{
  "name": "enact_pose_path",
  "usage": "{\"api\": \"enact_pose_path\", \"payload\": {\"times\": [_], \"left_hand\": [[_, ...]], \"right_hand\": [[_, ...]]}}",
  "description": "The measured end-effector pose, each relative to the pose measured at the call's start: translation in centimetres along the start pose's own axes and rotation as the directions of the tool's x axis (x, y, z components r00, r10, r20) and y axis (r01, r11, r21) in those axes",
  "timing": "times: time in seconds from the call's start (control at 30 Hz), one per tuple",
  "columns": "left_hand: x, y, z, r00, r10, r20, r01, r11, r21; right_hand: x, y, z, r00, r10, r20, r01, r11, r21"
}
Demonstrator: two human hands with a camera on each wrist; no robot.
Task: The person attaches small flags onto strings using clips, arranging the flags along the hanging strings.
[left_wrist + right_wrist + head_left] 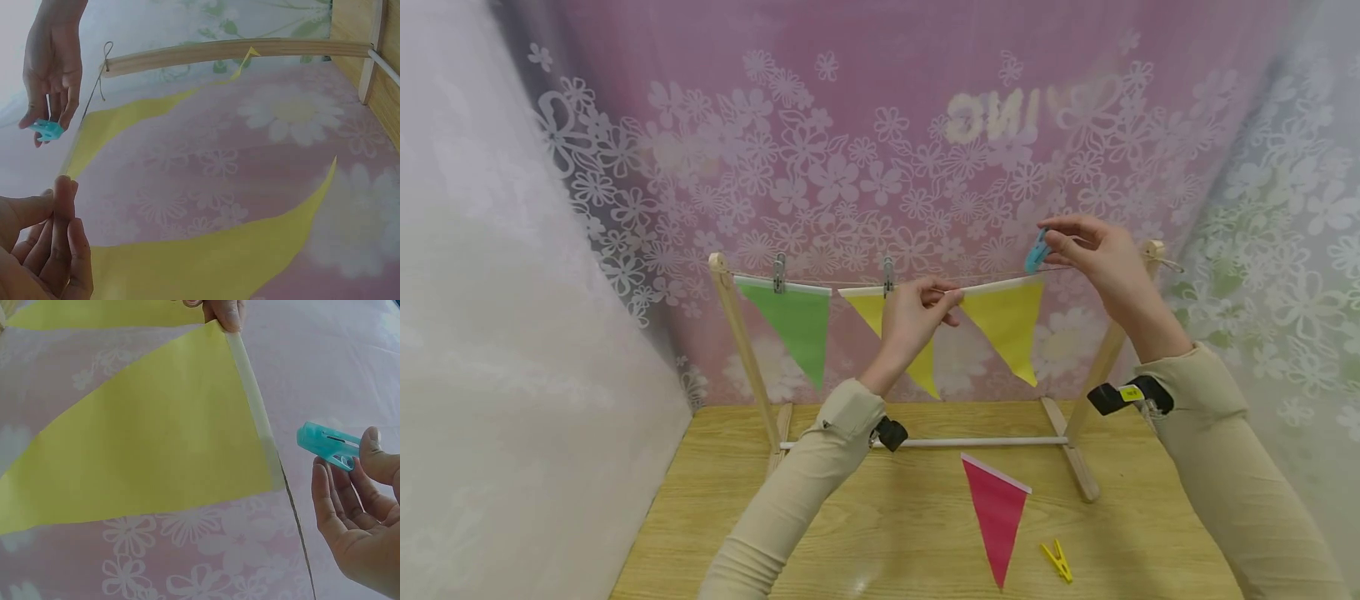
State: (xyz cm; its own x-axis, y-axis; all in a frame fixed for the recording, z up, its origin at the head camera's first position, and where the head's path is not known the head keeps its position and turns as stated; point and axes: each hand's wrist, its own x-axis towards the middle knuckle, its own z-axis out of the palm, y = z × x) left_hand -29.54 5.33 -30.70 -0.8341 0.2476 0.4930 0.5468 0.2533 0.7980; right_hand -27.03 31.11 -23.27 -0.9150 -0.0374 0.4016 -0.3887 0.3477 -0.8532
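Note:
My left hand (pixel 917 318) pinches the upper left corner of a yellow triangular flag (pixel 1009 321) against the string (pixel 294 503). The flag hangs point down, its white top edge lying along the string. Between thumb and fingers, my right hand (pixel 1107 262) holds a light-blue clothespin (pixel 328 444) just above the flag's right corner. In the right wrist view the clothespin is apart from both flag and string. Another yellow flag (pixel 872 308), partly hidden behind my left hand, hangs from a grey clothespin (pixel 888 273). Farther left, a second grey clothespin (pixel 779 272) holds a green flag (pixel 793 329).
Wooden posts (pixel 745 354) carry the string at both ends, joined low down by a white rod (pixel 985 442). On the wooden table (pixel 700 517) lie a pink-red flag (pixel 997 517) and a yellow clothespin (pixel 1058 561). A flower-patterned curtain (pixel 850 100) stands behind.

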Motion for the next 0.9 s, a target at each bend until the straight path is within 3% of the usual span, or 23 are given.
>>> {"api": "enact_pose_path", "payload": {"times": [0.5, 0.63, 0.9], "left_hand": [[0.3, 0.2, -0.1, 1.000, -0.001, -0.027, 0.002, 0.999, 0.048], [0.4, 0.2, 0.0, 0.999, 0.001, -0.032, 0.001, 0.998, 0.061], [0.6, 0.1, 0.0, 0.999, -0.017, -0.043, 0.020, 0.996, 0.083]], "right_hand": [[2.8, -1.1, 2.2, 0.999, 0.008, 0.037, -0.002, 0.986, -0.168], [3.3, -1.0, 3.0, 0.998, -0.015, 0.060, 0.026, 0.983, -0.184], [3.7, -1.1, 4.0, 0.991, 0.016, 0.131, 0.009, 0.981, -0.191]]}}
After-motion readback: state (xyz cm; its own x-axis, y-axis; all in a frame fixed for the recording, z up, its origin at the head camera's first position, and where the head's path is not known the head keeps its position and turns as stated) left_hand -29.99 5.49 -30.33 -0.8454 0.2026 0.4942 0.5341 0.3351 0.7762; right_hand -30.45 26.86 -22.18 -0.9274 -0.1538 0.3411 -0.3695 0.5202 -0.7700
